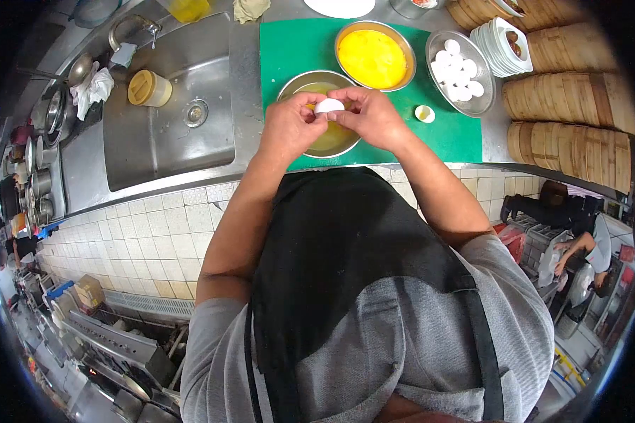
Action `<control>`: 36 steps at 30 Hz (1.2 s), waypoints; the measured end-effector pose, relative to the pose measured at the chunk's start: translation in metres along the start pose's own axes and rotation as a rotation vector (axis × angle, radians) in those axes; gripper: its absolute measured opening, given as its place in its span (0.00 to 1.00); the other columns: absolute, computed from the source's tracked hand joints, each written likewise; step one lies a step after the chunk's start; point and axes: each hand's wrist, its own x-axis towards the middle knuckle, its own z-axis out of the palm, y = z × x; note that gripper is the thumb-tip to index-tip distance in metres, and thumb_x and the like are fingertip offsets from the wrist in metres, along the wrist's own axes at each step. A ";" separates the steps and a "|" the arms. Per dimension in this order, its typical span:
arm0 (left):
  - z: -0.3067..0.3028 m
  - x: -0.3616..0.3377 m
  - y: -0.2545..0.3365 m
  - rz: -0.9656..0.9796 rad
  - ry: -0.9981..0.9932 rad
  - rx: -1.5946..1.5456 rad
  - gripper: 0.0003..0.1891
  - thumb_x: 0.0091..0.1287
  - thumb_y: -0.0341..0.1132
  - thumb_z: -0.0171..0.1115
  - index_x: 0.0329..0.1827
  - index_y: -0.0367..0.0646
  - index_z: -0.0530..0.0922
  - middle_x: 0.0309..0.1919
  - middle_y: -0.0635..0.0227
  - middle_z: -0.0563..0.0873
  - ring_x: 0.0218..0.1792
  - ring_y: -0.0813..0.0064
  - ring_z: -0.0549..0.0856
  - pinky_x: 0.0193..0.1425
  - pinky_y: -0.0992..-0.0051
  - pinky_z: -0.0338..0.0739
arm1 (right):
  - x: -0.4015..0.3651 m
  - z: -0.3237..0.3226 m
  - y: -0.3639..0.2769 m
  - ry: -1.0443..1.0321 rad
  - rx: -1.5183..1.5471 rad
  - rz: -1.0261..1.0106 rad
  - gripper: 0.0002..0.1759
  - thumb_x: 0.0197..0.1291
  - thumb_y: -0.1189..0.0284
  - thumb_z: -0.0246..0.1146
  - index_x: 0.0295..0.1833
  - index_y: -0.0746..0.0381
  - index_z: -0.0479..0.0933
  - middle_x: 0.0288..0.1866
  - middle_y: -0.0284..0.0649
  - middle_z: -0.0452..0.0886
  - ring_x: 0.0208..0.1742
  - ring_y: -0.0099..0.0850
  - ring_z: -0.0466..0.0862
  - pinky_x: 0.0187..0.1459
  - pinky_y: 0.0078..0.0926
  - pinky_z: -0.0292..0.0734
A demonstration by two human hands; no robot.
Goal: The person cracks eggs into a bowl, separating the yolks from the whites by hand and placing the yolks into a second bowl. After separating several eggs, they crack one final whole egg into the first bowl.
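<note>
Upper centre of frame, left hand [289, 130] and right hand [374, 120] held a white egg [329, 106] by the fingertips over a metal bowl [307, 77] of pale yellow liquid. Above and right, a second bowl [411, 60] held bright yolks; upper right, an oval metal dish [485, 74] carried white eggs [458, 70]. Sink [169, 148] filled upper left.

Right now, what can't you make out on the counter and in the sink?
Head view throughout:
Underside of the egg, so any crack there: hidden by the left hand and right hand.
Part of the near steel bowl's contents: covered by the hands.
Far side of the white dish: cut off by the top edge.
Contents of the tub in the sink: its lid hides them.
</note>
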 end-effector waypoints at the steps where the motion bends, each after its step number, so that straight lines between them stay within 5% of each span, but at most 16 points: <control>1: 0.001 0.000 -0.001 0.013 0.020 0.030 0.14 0.58 0.30 0.74 0.48 0.41 0.87 0.31 0.59 0.92 0.32 0.71 0.92 0.40 0.72 0.87 | 0.001 0.001 0.002 0.022 -0.096 -0.046 0.20 0.65 0.75 0.71 0.61 0.68 0.81 0.42 0.35 0.87 0.36 0.19 0.82 0.41 0.19 0.80; 4: 0.002 -0.001 0.005 0.008 0.030 0.144 0.14 0.57 0.31 0.73 0.47 0.42 0.87 0.30 0.59 0.91 0.31 0.69 0.91 0.40 0.70 0.86 | 0.002 0.000 0.002 0.011 -0.138 0.055 0.22 0.60 0.71 0.72 0.59 0.66 0.83 0.47 0.47 0.90 0.46 0.31 0.89 0.51 0.29 0.83; 11: 0.002 -0.004 0.020 0.046 0.068 0.247 0.14 0.56 0.31 0.73 0.46 0.42 0.87 0.32 0.59 0.91 0.31 0.67 0.91 0.39 0.68 0.86 | -0.002 0.004 -0.009 0.054 -0.198 0.052 0.20 0.58 0.72 0.71 0.57 0.65 0.84 0.45 0.47 0.90 0.43 0.32 0.89 0.49 0.30 0.83; 13: 0.001 -0.005 0.019 0.034 0.040 0.256 0.16 0.58 0.29 0.71 0.50 0.42 0.87 0.29 0.63 0.90 0.29 0.77 0.89 0.37 0.75 0.84 | -0.001 0.004 -0.005 0.058 -0.205 0.018 0.20 0.57 0.73 0.72 0.56 0.65 0.85 0.44 0.47 0.90 0.42 0.33 0.89 0.49 0.31 0.83; 16: 0.002 -0.005 0.021 0.022 0.057 0.241 0.14 0.56 0.31 0.73 0.46 0.41 0.87 0.33 0.59 0.91 0.31 0.67 0.90 0.40 0.68 0.85 | 0.000 0.004 -0.001 0.053 -0.197 0.009 0.20 0.57 0.73 0.72 0.56 0.65 0.85 0.45 0.47 0.90 0.42 0.34 0.89 0.48 0.31 0.83; 36: 0.005 -0.004 0.004 0.018 0.045 0.154 0.18 0.56 0.33 0.75 0.51 0.42 0.89 0.32 0.57 0.91 0.29 0.69 0.90 0.39 0.70 0.86 | -0.004 0.005 -0.003 0.074 -0.178 -0.014 0.21 0.56 0.73 0.72 0.57 0.62 0.86 0.49 0.48 0.87 0.45 0.37 0.89 0.51 0.31 0.83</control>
